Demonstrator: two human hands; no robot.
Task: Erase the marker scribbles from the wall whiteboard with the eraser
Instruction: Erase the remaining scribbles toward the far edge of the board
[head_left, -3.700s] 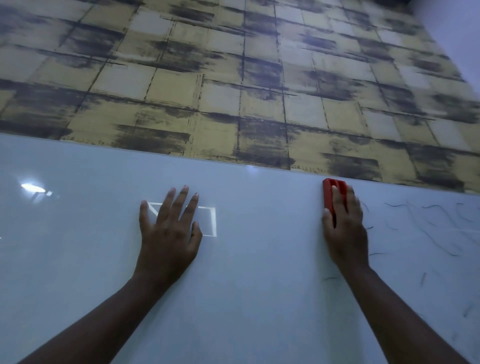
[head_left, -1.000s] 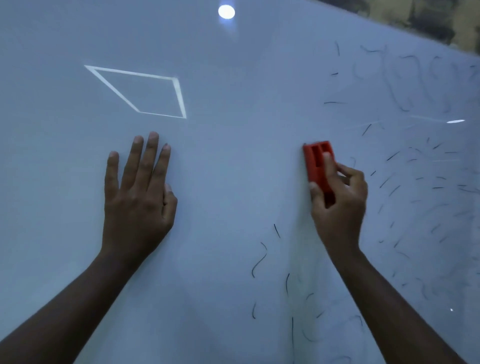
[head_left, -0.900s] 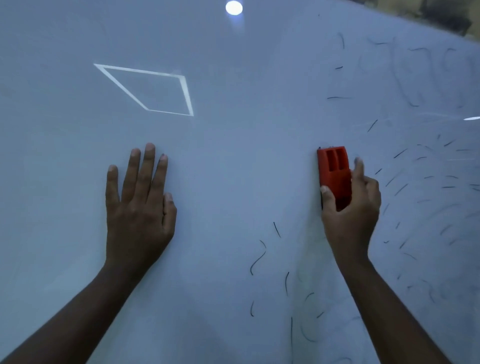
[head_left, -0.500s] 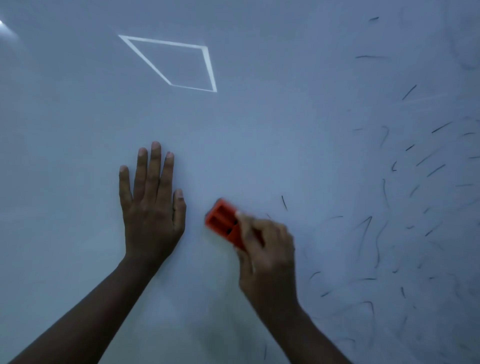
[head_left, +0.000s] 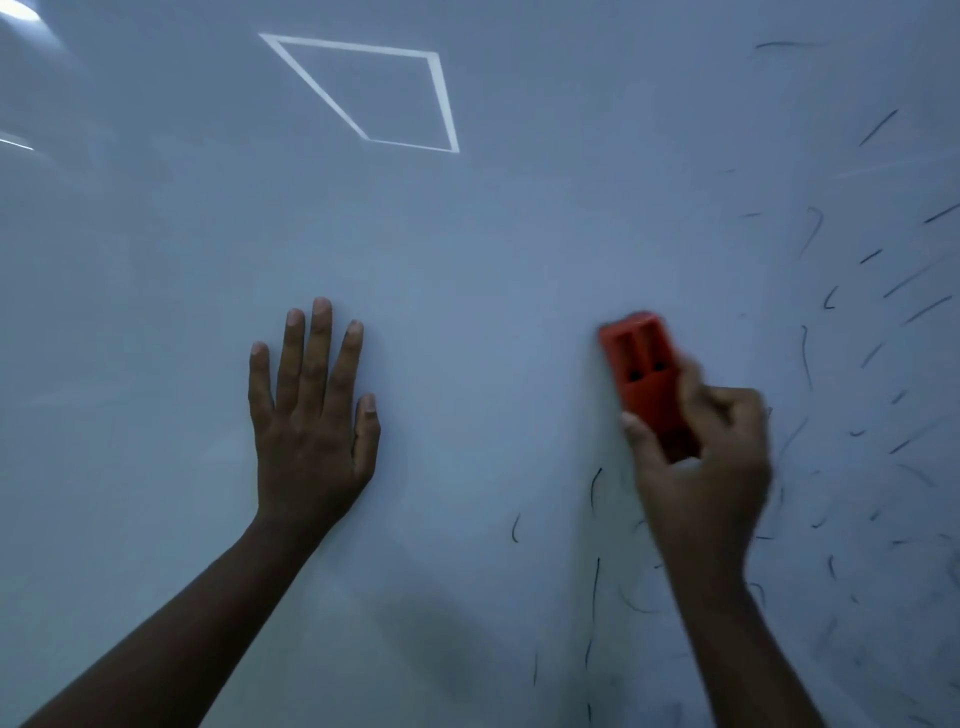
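The left hand lies flat on the whiteboard, fingers straight and spread. The right hand, blurred, grips a red eraser pressed to the board, with dark marker scribbles scattered right of and below it.

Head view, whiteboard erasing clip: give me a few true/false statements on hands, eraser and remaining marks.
1. The right hand grips the red eraser. True.
2. The left hand holds a marker. False: it lies flat on the whiteboard, fingers straight.
3. Scribbles remain right of the eraser. True.
4. The board is fully clean below the eraser. False: short strokes remain there.
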